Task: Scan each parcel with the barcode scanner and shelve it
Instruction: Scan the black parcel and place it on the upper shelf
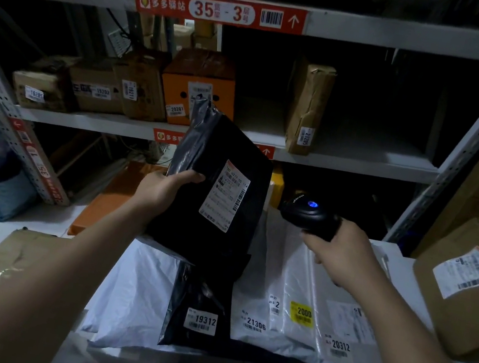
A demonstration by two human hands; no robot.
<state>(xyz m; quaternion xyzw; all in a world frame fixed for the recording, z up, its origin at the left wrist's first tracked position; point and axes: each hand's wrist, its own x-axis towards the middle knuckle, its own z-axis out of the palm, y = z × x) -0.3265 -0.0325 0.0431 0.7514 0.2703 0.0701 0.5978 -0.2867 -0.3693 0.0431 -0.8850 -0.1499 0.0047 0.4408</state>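
My left hand (166,189) grips the left edge of a black plastic parcel (196,199), held upright in front of the shelves with its white shipping label (225,195) facing me. My right hand (343,254) is closed around a black barcode scanner (309,214) whose blue light glows. The scanner sits just right of the parcel, nose pointing toward the label. Below lie more parcels: a black bag marked 19312 (201,318) and white bags marked 21306 (254,323) and 20312 (340,346).
A grey metal shelf unit (362,166) stands ahead, its middle level holding several cardboard boxes at left, an orange box (200,85) and one upright brown box (307,107). A red sign (219,9) reads 35-3. Large cardboard boxes sit at bottom left (0,277) and right (466,285).
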